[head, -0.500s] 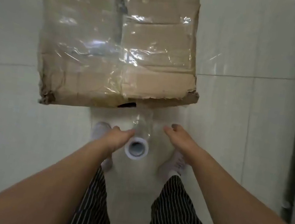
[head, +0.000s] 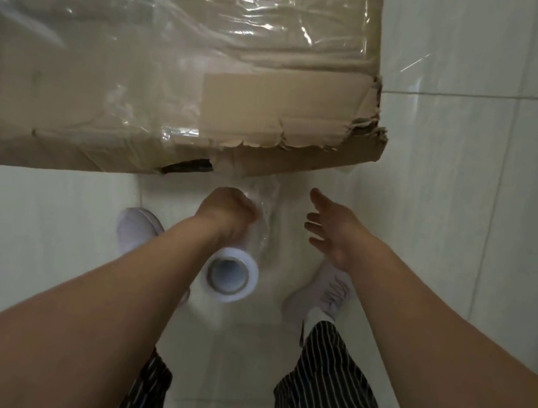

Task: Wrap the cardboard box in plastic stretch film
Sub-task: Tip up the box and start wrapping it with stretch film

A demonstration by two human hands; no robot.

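Observation:
A large worn cardboard box (head: 275, 101) fills the upper left, its top partly covered in shiny clear stretch film (head: 119, 30). Its near right corner is torn. My left hand (head: 228, 212) grips the upper part of a stretch film roll (head: 231, 276), whose open core end faces the camera. A strand of clear film (head: 266, 203) runs from the roll up to the box's near edge. My right hand (head: 333, 230) hovers to the right of the roll, fingers spread, holding nothing.
Pale tiled floor (head: 452, 195) lies all around the box. My two white shoes (head: 138, 223) (head: 324, 291) and striped trousers (head: 336, 403) are below the hands. A dark object sits at the far right edge.
The view has closed in on the box, which now looks larger. My left hand has wrapped around the roll. My right hand has opened and spread its fingers.

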